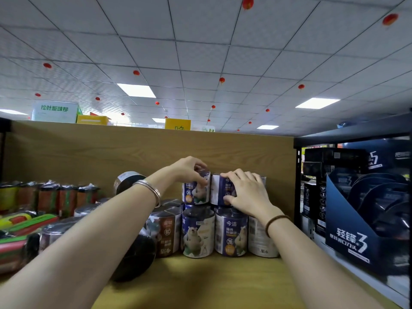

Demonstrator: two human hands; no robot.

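— Where do the rolls sit?
— Second tier, atop the bottom row (230, 233) on the shelf (211, 282). The left hand (189, 169) pinches the left bag roll (196, 195) by its top; the right hand (247, 192) wraps the right bag roll (219, 188).
— Tips?
— Centre each over a lower roll, labels forward, then release gently.

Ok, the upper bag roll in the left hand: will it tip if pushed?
Probably: the upper bag roll stands upright on a lower roll, a narrow base. Its glossy wrap likely slides. Knocked over, it could roll.
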